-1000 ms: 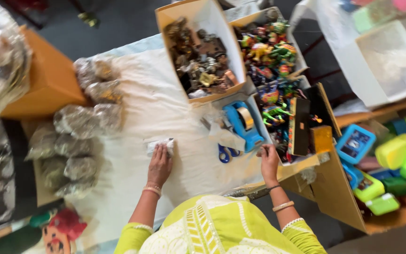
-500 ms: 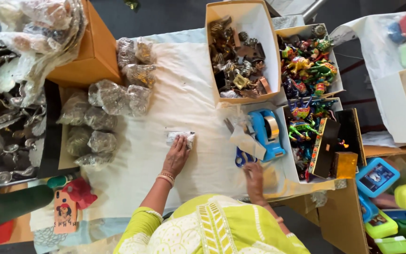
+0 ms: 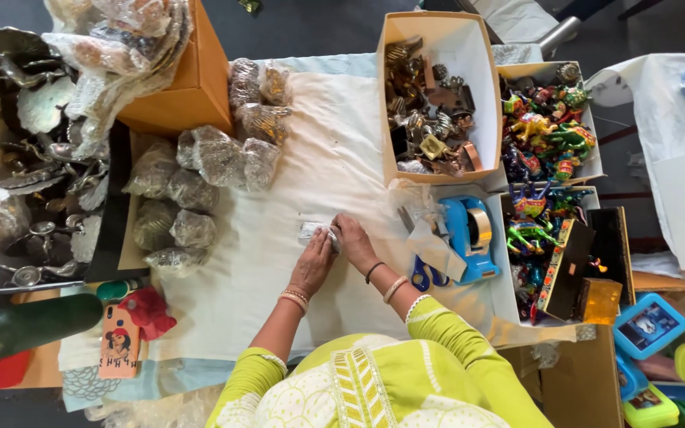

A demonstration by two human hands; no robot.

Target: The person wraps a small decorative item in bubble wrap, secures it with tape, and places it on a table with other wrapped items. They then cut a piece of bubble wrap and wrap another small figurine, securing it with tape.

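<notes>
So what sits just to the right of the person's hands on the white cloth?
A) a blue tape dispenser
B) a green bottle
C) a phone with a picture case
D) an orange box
A: the blue tape dispenser lies right of both hands, which meet on a small clear-wrapped packet, with blue-handled scissors beside it.

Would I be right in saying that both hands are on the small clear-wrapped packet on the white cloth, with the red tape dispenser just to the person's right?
Nearly. In the head view both hands, left hand and right hand, are on the small clear-wrapped packet on the white cloth, but the tape dispenser is blue, not red.
</notes>
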